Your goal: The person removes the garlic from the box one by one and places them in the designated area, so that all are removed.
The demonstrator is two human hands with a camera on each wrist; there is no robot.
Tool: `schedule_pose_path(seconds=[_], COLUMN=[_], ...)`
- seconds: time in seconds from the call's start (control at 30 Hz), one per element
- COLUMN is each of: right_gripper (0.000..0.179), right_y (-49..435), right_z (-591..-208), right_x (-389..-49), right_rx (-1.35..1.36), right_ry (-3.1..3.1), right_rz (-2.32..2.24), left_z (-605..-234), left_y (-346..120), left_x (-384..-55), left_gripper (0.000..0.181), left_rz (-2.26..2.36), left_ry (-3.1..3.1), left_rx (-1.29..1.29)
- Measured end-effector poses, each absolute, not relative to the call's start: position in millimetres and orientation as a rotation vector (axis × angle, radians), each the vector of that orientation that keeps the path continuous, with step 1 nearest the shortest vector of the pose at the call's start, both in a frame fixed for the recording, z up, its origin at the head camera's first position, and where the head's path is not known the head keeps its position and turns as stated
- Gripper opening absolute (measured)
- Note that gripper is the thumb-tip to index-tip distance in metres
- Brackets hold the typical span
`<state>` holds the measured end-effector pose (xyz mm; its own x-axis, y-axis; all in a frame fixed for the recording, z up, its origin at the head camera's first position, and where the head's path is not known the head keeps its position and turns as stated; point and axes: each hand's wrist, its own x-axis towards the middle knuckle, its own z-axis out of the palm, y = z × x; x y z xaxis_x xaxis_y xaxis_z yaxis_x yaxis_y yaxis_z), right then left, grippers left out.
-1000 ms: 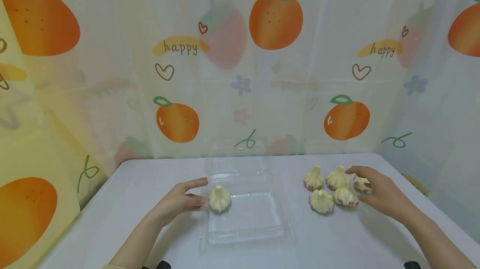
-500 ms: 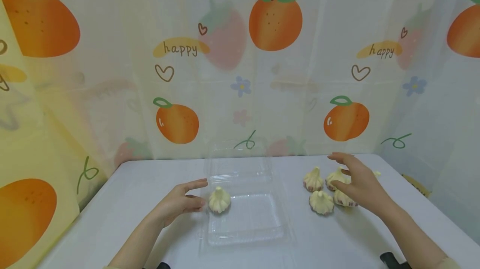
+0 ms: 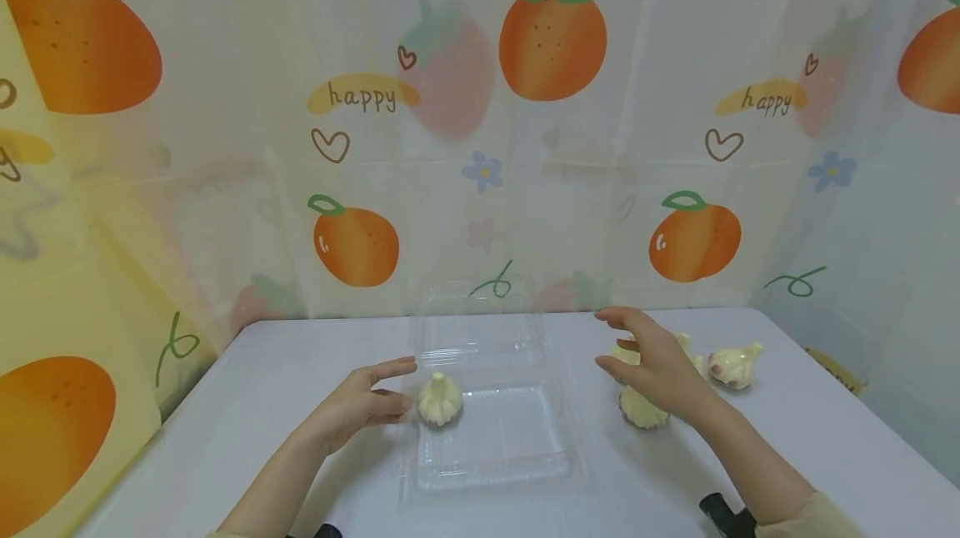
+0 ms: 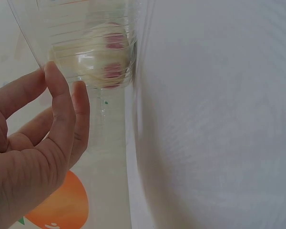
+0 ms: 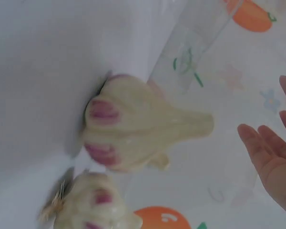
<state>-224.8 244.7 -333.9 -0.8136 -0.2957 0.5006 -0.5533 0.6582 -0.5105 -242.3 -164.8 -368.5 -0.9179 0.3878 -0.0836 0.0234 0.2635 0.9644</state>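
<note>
My left hand [image 3: 365,406] is beside the left edge of a clear plastic box [image 3: 491,480], fingers spread, tips at its rim. One whole garlic bulb [image 3: 440,399] is upright in the box's left part; the left wrist view shows this bulb [image 4: 93,57] through the plastic. My right hand [image 3: 660,363] is over the group of garlic bulbs at right, fingers apart and holding nothing. A front bulb [image 3: 643,409] shows below it; others are partly hidden behind the hand. In the right wrist view a purple-marked bulb [image 5: 133,121] lies below the fingers [image 5: 260,148].
Another garlic bulb [image 3: 735,366] lies on its side at the group's right. The box's open lid [image 3: 480,330] leans back toward the fruit-printed curtain [image 3: 450,188]. A white cloth covers the table [image 3: 300,363].
The right hand has moved left across the garlic group, away from the rightmost bulb, which is now in full view. That bulb now lies turned on its side. The left hand has stayed put.
</note>
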Motion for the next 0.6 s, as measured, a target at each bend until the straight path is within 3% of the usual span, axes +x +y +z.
schedule_pose_path(seconds=[0.6], right_gripper=[0.053], right_y=[178], right_z=[-344], right_x=[-239], right_rx=[0.796], right_ry=[-2.594], right_rz=[1.021], left_z=[-371], left_y=[-165], left_x=[-244], left_gripper=[0.067], left_rz=[1.699], left_ry=[2.242], left_rx=[0.380])
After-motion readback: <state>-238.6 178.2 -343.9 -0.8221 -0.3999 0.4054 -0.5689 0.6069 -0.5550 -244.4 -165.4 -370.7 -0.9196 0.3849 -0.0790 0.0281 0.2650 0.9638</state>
